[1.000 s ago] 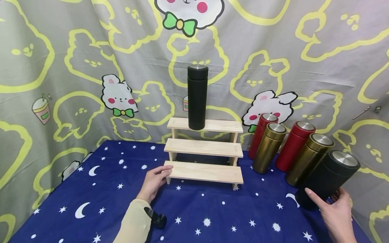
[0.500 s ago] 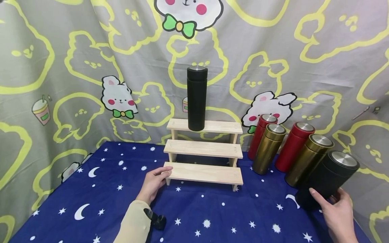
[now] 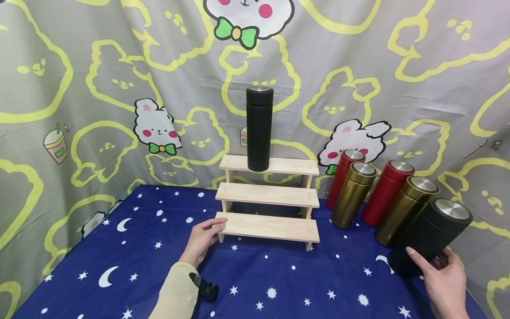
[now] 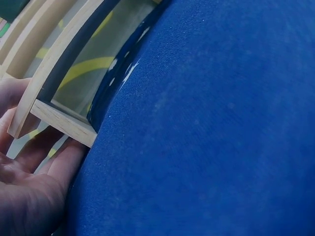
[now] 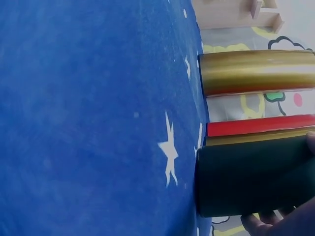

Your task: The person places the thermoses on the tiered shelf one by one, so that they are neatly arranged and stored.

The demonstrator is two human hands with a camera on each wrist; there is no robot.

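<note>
A three-step wooden shelf (image 3: 271,227) stands on the blue starry cloth, with a tall black flask (image 3: 259,128) upright on its top step. My left hand (image 3: 213,228) holds the left end of the bottom step, thumb on top; the left wrist view shows its fingers (image 4: 34,187) against the shelf's leg (image 4: 64,125). At the far right, my right hand (image 3: 432,266) grips the lower body of a second black flask (image 3: 434,235) with a steel lid, thumb in front and fingers behind. In the right wrist view that flask (image 5: 251,177) stands on the cloth, fingertips (image 5: 290,221) round it.
Beside the held flask stand a gold flask (image 3: 404,212), a red flask (image 3: 384,195), another gold flask (image 3: 352,197) and another red one (image 3: 340,179), in a row running back to the shelf. A bunny-print curtain (image 3: 119,88) hangs behind. A black strap mount (image 3: 205,288) sits on my left wrist.
</note>
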